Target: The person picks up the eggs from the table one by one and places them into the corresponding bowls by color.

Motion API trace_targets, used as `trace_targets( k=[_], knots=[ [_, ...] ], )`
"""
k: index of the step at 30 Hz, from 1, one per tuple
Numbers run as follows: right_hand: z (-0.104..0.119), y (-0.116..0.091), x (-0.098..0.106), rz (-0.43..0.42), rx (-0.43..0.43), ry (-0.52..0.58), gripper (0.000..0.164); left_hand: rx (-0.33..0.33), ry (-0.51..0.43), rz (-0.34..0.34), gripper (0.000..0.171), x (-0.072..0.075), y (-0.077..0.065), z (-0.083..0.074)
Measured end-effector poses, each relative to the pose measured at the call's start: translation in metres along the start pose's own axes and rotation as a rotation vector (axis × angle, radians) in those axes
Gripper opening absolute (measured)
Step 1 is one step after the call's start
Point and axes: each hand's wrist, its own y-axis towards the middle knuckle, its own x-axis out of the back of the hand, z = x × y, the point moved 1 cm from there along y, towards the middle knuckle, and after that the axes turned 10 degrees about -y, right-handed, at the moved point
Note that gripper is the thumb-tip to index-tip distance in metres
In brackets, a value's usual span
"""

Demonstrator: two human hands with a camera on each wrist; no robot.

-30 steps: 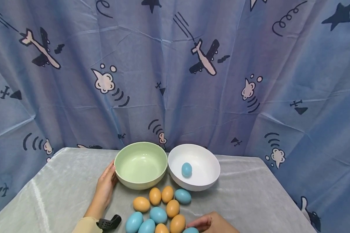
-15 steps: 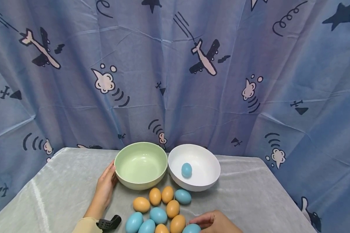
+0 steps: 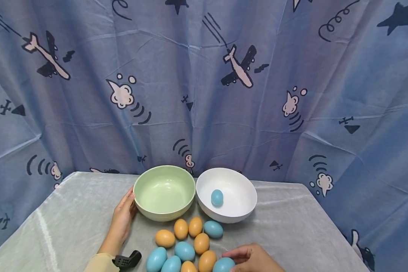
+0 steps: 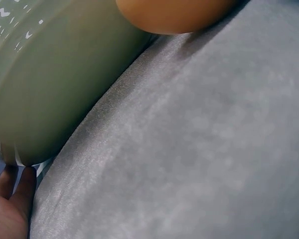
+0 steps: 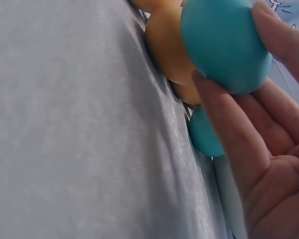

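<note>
My left hand (image 3: 123, 219) rests its extended fingers against the left side of a light green bowl (image 3: 164, 217); fingertips touch the bowl wall in the left wrist view too. At the lower edge of the head view, my right hand (image 3: 253, 258) pinches a blue egg (image 3: 223, 265) between thumb and fingers. The right wrist view shows this blue egg (image 5: 224, 45) large, with an orange egg (image 5: 169, 47) behind it. A white bowl (image 3: 248, 204) stands right of the green one and has one blue egg (image 3: 217, 198) inside.
Several orange eggs (image 3: 164, 238) and blue eggs (image 3: 184, 251) lie in a cluster in front of the bowls, on a grey cloth-covered table (image 3: 285, 223). A blue patterned curtain (image 3: 204, 94) hangs right behind the table. A black device (image 3: 127, 260) is on my left wrist.
My right hand has moved slightly up and to the right with the blue egg, and more of that egg shows. My left hand and both bowls have stayed in place.
</note>
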Motion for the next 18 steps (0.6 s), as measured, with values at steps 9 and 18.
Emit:
trace_targets(
  k=[9, 18],
  knots=[
    [0.004, -0.001, 0.006, 0.017, 0.117, -0.006, 0.052, 0.012, 0.013, -0.015, 0.064, 0.002, -0.002, 0.000],
    [0.012, -0.003, 0.010, -0.052, 0.094, -0.051, 0.053, 0.007, 0.002, -0.008, 0.065, 0.000, 0.001, 0.000]
  ],
)
